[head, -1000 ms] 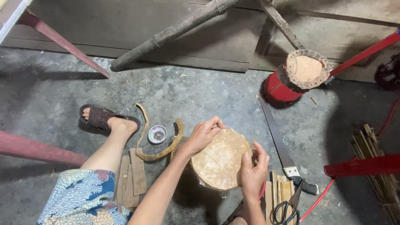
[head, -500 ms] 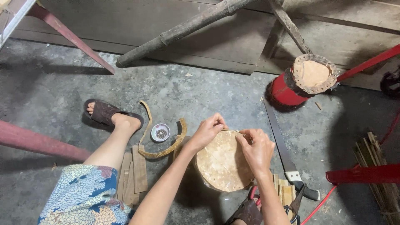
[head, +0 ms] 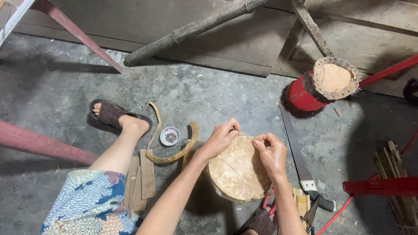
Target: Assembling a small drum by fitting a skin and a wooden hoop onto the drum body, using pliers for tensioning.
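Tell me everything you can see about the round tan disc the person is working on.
The round disc is pale tan and mottled, like stretched hide or thin wood, with a fine straight line across its face. It lies flat, face up, apparently capping a drum-like body hidden beneath, above the concrete floor. The left hand pinches its far rim, the right hand grips the rim beside it. A saw lies apart on its right.

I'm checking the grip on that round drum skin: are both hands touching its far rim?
Touching. The head view shows the left hand and right hand with fingertips pinched on the far rim of the round drum skin, no gap visible.
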